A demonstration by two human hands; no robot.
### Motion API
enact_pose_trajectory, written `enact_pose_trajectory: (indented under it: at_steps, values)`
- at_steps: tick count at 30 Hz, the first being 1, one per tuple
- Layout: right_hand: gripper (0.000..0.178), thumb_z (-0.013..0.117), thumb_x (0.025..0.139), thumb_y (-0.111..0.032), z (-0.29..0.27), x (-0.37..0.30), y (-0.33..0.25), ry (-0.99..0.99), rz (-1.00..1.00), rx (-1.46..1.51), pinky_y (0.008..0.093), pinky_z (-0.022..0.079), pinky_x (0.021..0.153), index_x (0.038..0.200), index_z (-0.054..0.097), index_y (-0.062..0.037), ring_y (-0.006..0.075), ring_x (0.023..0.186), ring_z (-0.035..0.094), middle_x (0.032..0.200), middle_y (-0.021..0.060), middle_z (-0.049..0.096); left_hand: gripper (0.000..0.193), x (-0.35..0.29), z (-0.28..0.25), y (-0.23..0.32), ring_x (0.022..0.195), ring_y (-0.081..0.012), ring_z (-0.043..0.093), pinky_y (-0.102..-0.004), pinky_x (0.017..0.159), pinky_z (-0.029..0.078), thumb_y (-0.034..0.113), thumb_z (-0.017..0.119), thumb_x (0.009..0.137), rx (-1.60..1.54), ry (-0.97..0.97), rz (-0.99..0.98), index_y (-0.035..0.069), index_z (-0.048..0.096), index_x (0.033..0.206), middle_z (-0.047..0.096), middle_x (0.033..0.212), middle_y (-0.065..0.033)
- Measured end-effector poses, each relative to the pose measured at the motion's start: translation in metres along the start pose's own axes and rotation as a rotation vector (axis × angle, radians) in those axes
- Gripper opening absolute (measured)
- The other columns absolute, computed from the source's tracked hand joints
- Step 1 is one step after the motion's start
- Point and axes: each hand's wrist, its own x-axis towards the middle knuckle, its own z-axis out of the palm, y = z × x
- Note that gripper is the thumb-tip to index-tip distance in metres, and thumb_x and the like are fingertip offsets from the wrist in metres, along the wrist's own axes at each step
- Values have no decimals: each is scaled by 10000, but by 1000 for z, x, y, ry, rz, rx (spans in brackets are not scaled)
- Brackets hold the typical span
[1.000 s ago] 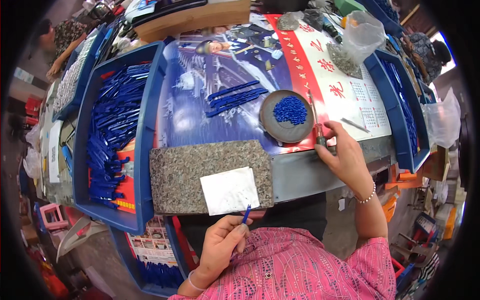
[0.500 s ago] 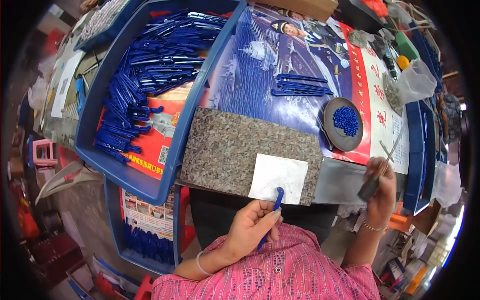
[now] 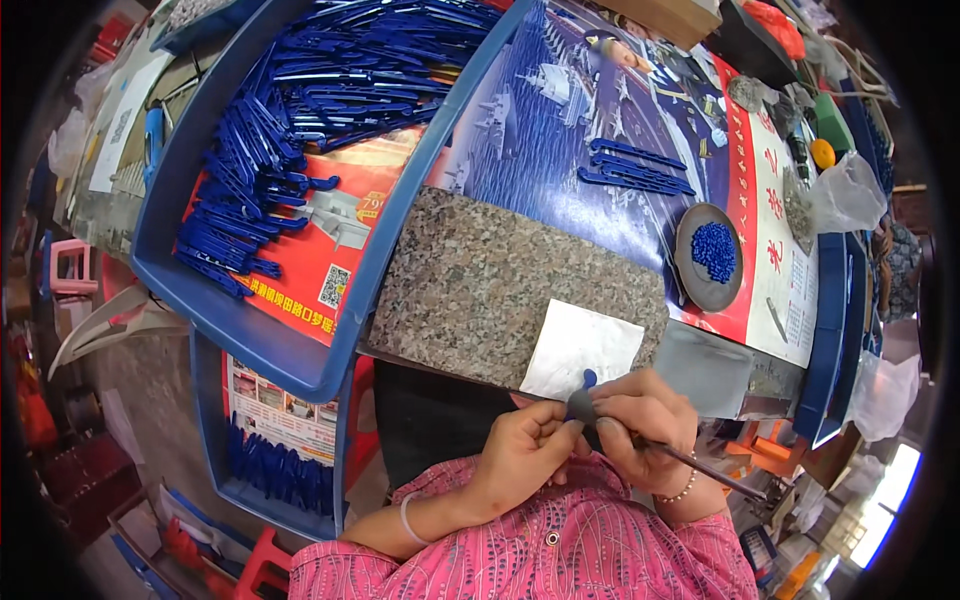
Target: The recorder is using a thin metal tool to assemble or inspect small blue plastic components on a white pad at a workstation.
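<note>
My left hand [image 3: 530,455] is closed on a slim blue plastic piece with a rounded, bent tip [image 3: 589,378]. The tip juts out just over a white paper square [image 3: 575,345], and the rest is hidden by my fingers. My right hand [image 3: 650,425] grips a tool with a dark grey bulbous end [image 3: 581,405] and a thin metal shaft [image 3: 715,475] running back to the right. The grey end is against or right beside the blue piece; I cannot tell which. Several similar blue pieces [image 3: 635,168] lie on the poster, near a round dish [image 3: 685,265] of small blue beads [image 3: 714,252].
A large blue tray [image 3: 345,345] full of blue pieces [image 3: 340,85] stands at the left, with a smaller blue bin [image 3: 215,440] below it. A granite slab [image 3: 480,270] lies under the paper. A thin grey stick [image 3: 776,319] rests by the dish. Clear plastic bags hang at the right.
My right hand has come in from the right with the tool, and its grey end is now at the blue piece. My left hand keeps its hold. The view has shifted slightly.
</note>
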Motion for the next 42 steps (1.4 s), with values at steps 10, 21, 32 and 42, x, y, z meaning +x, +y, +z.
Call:
enact_pose_trajectory:
  at_steps: [10,21,32,42]
  values:
    - [125,598,742,13,-6,17,0,-167,15,-60,311,474,507,850,551,-31,241,618,606,782,118,606,161,3,-4,4,463,-24,478,-183,408,361,114,514,903,13,-50,-17,-24,592,928,595,628,-20]
    - [86,567,737,50,4,6,1,-51,38,2,273,482,533,799,549,-6,214,609,610,786,148,634,150,3,-6,4,444,-31,470,-190,404,363,105,507,899,61,-39,11,-25,582,892,581,616,-10]
    - [142,498,811,14,-10,-28,5,326,276,256,239,429,637,937,561,-3,118,666,527,863,53,617,240,-12,-3,7,513,-32,494,-175,456,385,89,469,915,285,-64,148,-34,569,1096,615,704,-36]
    - [168,591,832,-114,-9,-47,16,48,715,851,159,388,488,934,592,20,47,562,511,708,39,583,273,-23,18,15,630,-76,573,-201,574,470,57,491,901,374,-131,135,-44,467,1154,635,798,-90]
